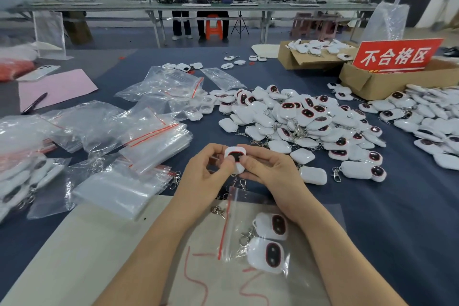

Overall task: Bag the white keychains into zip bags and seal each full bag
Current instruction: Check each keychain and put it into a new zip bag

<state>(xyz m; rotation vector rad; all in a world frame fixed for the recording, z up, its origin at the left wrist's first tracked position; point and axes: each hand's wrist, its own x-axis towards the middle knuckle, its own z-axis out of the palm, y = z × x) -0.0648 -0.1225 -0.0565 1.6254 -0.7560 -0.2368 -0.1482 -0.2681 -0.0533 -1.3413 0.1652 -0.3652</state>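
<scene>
Right now left hand (211, 171) & right hand (269, 169) both pinch one white keychain (236, 156) w/ curled fingertips, just beyond the zip bag (236, 218) holding two more; it looks light, hard, smooth, prob. slippery, so grip its flat sides.

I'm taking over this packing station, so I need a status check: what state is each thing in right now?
Held keychain: pinched by left hand and right hand, not bagged.
Zip bag on mat: lying flat, two keychains inside; seal unclear.
Keychain pile: loose, unbagged.
Spare zip bags: empty, stacked.
Back box: flaps open, keychains inside.
</scene>
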